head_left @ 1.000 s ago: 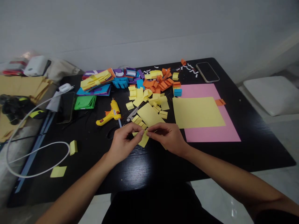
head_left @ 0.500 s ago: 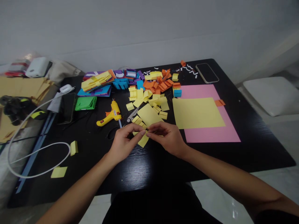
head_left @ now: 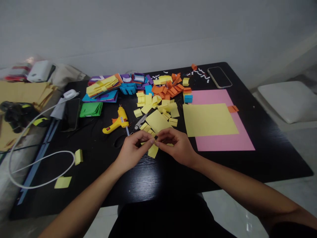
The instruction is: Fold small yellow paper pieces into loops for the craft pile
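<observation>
My left hand point(head_left: 135, 147) and my right hand point(head_left: 177, 145) meet fingertip to fingertip over the near middle of the black table. Both are closed in a pinch on a small yellow paper piece point(head_left: 153, 151), which hangs below the fingertips; its upper part is mostly hidden by them. Just beyond my hands lies a larger yellow sheet point(head_left: 158, 122) among several folded yellow paper pieces point(head_left: 173, 122). A pair of scissors point(head_left: 140, 122) rests to the left of that sheet, with its handles partly out of sight near my left hand.
A yellow glue gun point(head_left: 117, 121) lies left of the scissors. Folded orange papers point(head_left: 165, 91) and stacked coloured papers point(head_left: 102, 87) sit at the back. To the right, a yellow sheet point(head_left: 210, 120) overlaps a pink sheet point(head_left: 224, 143). A phone point(head_left: 219, 77) and a white cable point(head_left: 42, 186) flank these.
The yellow paper piece under my fingertips has shifted slightly right and turned a little. My fingers have moved only slightly, and the things on the table stay put.
</observation>
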### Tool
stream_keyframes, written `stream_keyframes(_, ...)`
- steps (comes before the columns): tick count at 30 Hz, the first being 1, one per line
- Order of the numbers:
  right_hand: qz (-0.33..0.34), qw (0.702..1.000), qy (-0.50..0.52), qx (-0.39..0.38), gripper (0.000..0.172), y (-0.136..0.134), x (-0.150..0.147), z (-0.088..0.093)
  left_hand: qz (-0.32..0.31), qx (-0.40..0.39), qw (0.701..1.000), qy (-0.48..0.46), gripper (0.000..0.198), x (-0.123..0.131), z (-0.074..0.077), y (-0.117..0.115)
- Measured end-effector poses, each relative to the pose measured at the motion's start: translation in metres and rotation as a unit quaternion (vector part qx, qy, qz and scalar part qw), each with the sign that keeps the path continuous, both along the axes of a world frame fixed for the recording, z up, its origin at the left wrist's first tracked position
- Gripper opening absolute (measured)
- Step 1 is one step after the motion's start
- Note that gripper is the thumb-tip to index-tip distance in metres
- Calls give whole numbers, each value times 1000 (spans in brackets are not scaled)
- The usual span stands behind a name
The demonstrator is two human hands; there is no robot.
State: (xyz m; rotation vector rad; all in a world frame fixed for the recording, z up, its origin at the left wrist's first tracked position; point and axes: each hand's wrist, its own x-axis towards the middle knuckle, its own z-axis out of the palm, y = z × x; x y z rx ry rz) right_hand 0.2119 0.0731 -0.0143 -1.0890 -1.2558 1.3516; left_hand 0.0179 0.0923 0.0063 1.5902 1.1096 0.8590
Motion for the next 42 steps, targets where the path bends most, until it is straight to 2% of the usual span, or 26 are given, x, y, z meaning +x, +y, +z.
stream_keyframes(4, 3, 1000, -6, -11, 25, 2, 2, 1, -18, -38, 999, 11, 15, -3, 1, 2)
stream_keyframes(11, 24, 999, 17, -44, 24, 9, 5, 0, -19, -12, 999, 29, 17, -5, -2, 3)
stream_keyframes(16, 42, 999, 9, 6, 11, 11, 9, 6, 25, -27, 999, -12, 22, -5, -1, 4)
stream_keyframes(21, 68, 993, -48, 85, 29, 5, 8, 7, 41, -42, 997, -46, 29, -5, -3, 7)
stream_keyframes(25, 54, 990, -67, 113, 37, 2, 6, 5, 35, -57, 996, -56, 32, -4, -6, 8)
stream_keyframes(30, 65, 976, -138, 157, 16, 7, 8, 1, 6, -62, 997, -53, 22, -4, -6, 6)
stream_keyframes(32, 66, 971, -157, 170, 10, 8, 10, 1, -19, -44, 997, -56, 15, -6, -5, 5)
stream_keyframes(35, 78, 966, -169, 180, 12, 9, 11, 0, -88, 21, 996, -19, 35, -9, 0, 5)
stream_keyframes(37, 84, 962, -179, 187, 14, 9, 11, 0, -124, 80, 988, 37, 34, -11, 3, 6)
stream_keyframes(39, 85, 960, -186, 191, 13, 9, 11, 0, -127, 122, 981, 80, 27, -13, 5, 7)
stream_keyframes(42, 87, 960, -189, 186, 7, 9, 11, -1, -115, 125, 978, 116, 16, -14, 5, 9)
